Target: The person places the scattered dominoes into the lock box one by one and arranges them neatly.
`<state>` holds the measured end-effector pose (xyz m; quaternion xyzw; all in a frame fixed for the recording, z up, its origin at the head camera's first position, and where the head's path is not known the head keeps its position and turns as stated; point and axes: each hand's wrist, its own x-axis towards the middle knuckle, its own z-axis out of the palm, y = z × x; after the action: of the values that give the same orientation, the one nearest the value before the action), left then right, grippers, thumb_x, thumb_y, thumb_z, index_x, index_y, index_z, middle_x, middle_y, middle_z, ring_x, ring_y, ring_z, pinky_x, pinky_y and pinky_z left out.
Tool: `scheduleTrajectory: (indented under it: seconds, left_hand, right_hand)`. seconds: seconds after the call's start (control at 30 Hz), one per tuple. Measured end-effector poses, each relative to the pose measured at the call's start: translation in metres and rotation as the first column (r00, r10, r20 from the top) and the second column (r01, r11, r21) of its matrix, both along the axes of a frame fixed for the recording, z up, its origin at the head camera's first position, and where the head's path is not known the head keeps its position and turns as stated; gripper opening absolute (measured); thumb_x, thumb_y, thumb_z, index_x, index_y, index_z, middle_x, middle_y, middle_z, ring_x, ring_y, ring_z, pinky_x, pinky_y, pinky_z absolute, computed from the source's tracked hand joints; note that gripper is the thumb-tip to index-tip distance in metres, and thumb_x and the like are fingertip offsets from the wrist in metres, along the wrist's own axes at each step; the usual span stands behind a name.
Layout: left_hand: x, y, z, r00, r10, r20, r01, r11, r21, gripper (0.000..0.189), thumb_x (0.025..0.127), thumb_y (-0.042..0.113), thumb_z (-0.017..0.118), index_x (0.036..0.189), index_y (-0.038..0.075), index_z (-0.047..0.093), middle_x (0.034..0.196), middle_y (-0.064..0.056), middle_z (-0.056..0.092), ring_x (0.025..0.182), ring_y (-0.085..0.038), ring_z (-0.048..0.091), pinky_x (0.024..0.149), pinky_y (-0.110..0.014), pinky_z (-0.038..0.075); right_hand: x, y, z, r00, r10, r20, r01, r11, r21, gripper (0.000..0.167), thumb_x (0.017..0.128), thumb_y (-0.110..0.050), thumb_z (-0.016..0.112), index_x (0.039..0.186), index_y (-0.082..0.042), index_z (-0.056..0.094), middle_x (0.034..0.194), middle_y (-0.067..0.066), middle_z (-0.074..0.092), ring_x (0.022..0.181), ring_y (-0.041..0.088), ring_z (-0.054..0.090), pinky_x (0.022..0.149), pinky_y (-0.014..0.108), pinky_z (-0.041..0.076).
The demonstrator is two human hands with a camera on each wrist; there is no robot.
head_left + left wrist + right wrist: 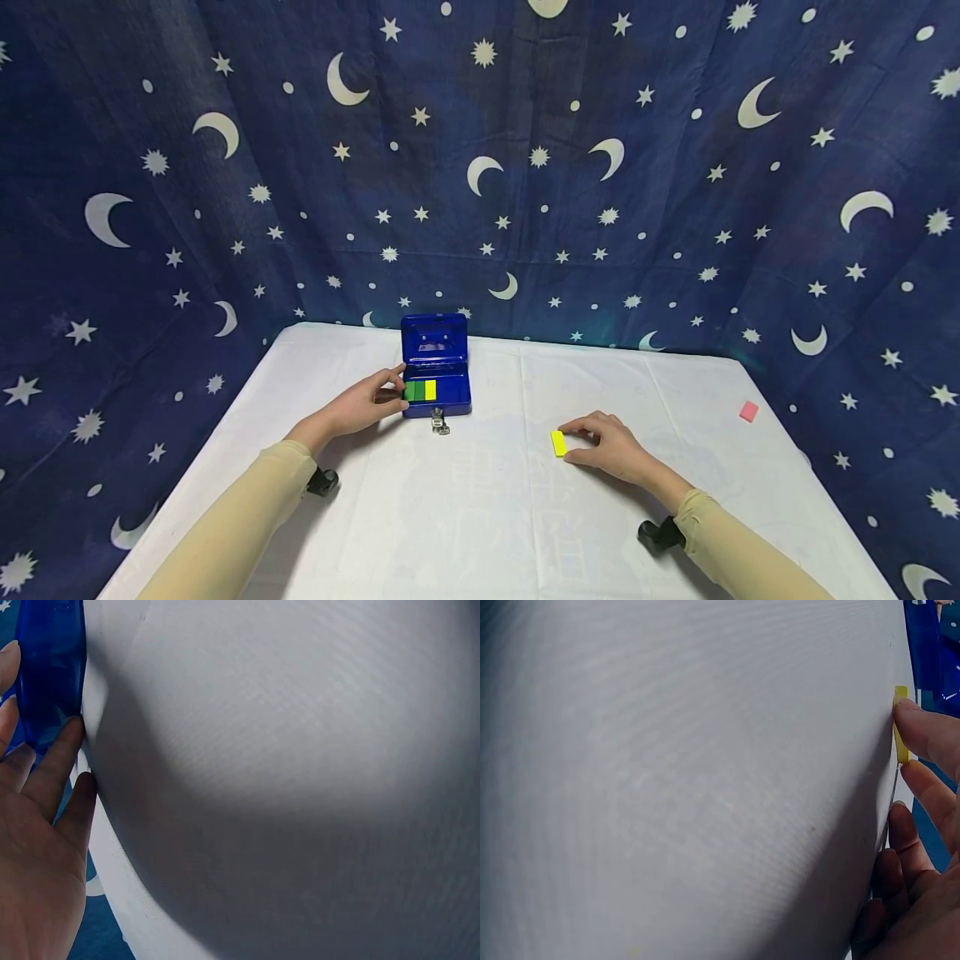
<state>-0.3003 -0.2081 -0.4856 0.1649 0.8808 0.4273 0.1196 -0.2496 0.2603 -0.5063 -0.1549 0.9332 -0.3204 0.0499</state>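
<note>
A blue metal cash box (454, 392) stands with its lid (433, 337) raised at the back of the table. Inside, along its left part, green blocks (415, 391) and a yellow block (431, 390) lie side by side. My left hand (358, 407) rests against the box's left wall, its fingers stretched along that side in the left wrist view. Right of the box, my right hand (609, 448) pinches a second yellow block (558, 443) by its two ends, between thumb and finger, low over the cloth. The right wrist view shows this block edge-on.
A pink block (748, 412) lies near the right edge of the white-covered table (465, 517). From the box front hangs a metal latch (439, 422). A dark blue curtain (525, 217) with moons and stars surrounds the table's back and sides.
</note>
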Motion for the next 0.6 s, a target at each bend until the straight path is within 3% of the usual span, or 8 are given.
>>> scheduleTrajectory:
  seconds: [0.6]
  left_hand:
    - [-0.0015,-0.0004,-0.0013,1.000,0.004,0.006,-0.004,1.000,0.004,0.029,0.099,0.028,0.069,0.118,0.012,0.054,0.167,-0.002,0.023,0.134,-0.029,0.053,0.115,-0.049,0.037]
  right_hand:
    - [-0.0007,-0.0004,-0.0032,1.000,-0.021,-0.002,0.022,0.999,0.024,0.041,0.080,-0.038,0.086,0.119,-0.029,0.074,0.104,-0.009,0.061,0.092,0.016,0.048,0.081,0.038,0.040]
